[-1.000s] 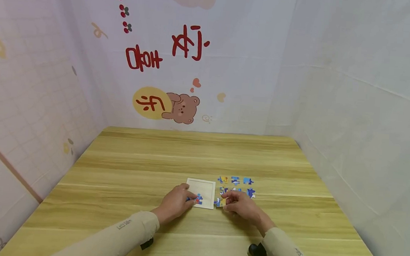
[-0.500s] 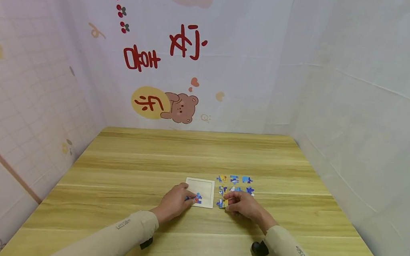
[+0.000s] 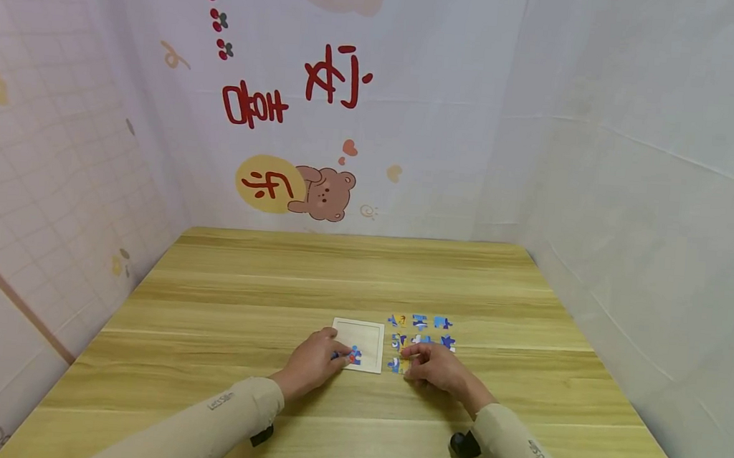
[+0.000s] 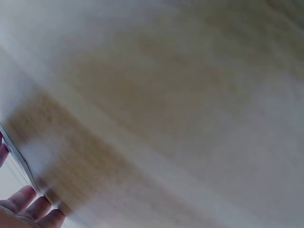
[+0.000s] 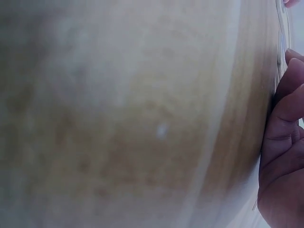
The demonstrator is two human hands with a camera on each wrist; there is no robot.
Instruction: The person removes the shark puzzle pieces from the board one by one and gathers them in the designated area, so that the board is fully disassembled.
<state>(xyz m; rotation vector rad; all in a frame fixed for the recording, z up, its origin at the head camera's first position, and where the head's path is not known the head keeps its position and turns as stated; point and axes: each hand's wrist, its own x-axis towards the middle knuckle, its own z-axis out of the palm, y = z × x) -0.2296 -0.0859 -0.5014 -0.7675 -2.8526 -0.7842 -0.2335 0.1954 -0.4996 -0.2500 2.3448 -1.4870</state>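
In the head view my left hand (image 3: pixel 313 360) holds the left side of a pale square puzzle tray (image 3: pixel 376 349), its thumb side over the lower-left corner. A blue-and-red jigsaw piece (image 3: pixel 355 356) lies in that corner, partly covered by the hand. Just right of the tray, my right hand (image 3: pixel 441 368) pinches a blue-and-yellow jigsaw piece (image 3: pixel 394 365) at its right edge, close to the tabletop. The left wrist view catches fingertips (image 4: pixel 42 207) at the tray's edge; in the right wrist view curled fingers (image 5: pixel 285 109) appear, and the piece cannot be made out.
Several loose jigsaw pieces lie in rows beyond my right hand, among them a blue one (image 3: pixel 441 322), a blue-and-white one (image 3: pixel 420 322) and a yellow-and-blue one (image 3: pixel 398 321). A wooden table (image 3: pixel 259 278) carries everything, with cloth walls behind and beside it.
The piece in my right hand has shifted slightly right, away from the tray's edge, and the right hand moved with it. My left hand has stayed on the tray.
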